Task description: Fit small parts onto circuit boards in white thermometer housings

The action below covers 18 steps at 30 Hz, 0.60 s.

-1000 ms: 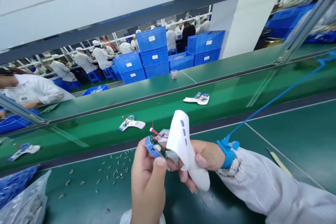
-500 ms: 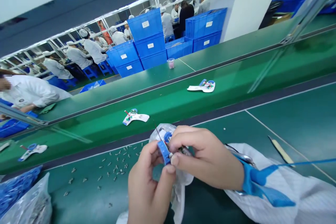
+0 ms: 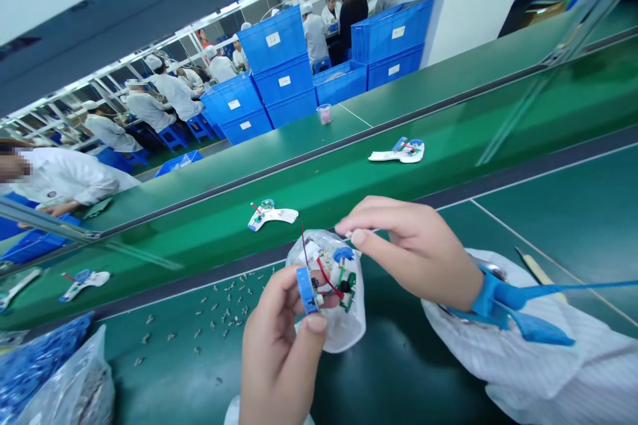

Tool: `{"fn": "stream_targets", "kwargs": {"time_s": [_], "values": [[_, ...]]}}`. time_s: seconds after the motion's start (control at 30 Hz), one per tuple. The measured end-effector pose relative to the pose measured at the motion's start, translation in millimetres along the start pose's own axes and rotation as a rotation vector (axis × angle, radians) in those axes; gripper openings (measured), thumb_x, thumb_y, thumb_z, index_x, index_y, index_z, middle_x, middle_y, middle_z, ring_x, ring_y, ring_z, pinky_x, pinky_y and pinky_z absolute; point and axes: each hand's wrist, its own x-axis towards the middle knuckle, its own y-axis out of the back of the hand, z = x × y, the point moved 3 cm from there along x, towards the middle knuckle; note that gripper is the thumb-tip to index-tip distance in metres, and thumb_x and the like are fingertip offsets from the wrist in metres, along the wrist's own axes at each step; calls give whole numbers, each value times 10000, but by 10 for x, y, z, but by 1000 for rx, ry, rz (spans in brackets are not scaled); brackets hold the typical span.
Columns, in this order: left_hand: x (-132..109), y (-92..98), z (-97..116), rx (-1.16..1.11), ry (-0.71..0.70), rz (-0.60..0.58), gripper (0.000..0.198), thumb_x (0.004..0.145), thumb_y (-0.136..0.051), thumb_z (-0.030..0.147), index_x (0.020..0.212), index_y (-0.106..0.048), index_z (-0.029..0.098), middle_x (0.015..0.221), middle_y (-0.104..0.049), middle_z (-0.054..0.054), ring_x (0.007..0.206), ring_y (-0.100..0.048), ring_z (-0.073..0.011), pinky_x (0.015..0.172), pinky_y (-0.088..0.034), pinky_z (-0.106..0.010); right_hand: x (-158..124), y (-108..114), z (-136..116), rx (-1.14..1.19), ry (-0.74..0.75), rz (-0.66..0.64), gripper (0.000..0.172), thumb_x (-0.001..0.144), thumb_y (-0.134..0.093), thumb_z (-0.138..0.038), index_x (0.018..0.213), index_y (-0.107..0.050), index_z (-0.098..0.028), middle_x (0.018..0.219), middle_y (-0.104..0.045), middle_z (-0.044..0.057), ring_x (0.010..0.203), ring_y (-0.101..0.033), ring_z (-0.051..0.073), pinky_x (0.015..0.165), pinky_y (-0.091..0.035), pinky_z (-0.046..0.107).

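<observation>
My left hand (image 3: pixel 284 345) pinches a blue plastic part (image 3: pixel 306 291) between thumb and fingers. From it run red and dark wires to a small green circuit board (image 3: pixel 347 292) and a second blue piece (image 3: pixel 343 254). Behind and under them stands a translucent plastic bag (image 3: pixel 349 335) with small bits inside. To the upper right, apart from the blue part, my right hand (image 3: pixel 403 239) has thumb and fingertips closed on a tiny pale piece (image 3: pixel 348 234) too small to name. A blue wrist strap (image 3: pixel 491 295) circles the right wrist.
Tiny metal parts (image 3: pixel 226 315) lie scattered on the green bench. Plastic bags (image 3: pixel 74 385) fill the lower left. On the green belt (image 3: pixel 329 192) lie several white housings (image 3: pixel 282 215) with wiring. A yellow-handled knife (image 3: pixel 535 267) lies at right. People work beyond stacked blue crates (image 3: pixel 284 83).
My right hand has moved up and right, away from the blue part, and the wires and board now show. The housings on the belt have shifted right in view.
</observation>
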Motion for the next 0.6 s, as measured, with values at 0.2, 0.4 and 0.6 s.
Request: {"fn": "stream_targets", "kwargs": {"time_s": [0.2,0.4,0.6], "values": [[5,7,13,64,-68,-28,213,867,-634,331,1075,-656,288,1019,-707,-6,883,-688,-163,777,-558,-226,8,-142,-8,3,-104,-300,159,826,-566,-180,884,-714,-166,900,-708,37,890,-615,161,790,-461,275],[-13,14,-11,369,-205,51,218,852,-640,349,1069,-644,337,997,-692,25,885,-641,-162,779,-505,-231,-31,-275,-110,114,-43,-346,152,859,-551,-168,766,-669,-143,778,-678,29,760,-576,125,730,-433,245],[2,48,2,582,-398,33,249,826,-662,336,1068,-615,301,1046,-554,-28,980,-553,-198,789,-486,-273,-71,-332,-59,296,-150,-187,141,820,-592,-156,690,-647,-155,704,-656,-2,727,-566,113,724,-418,234]]}}
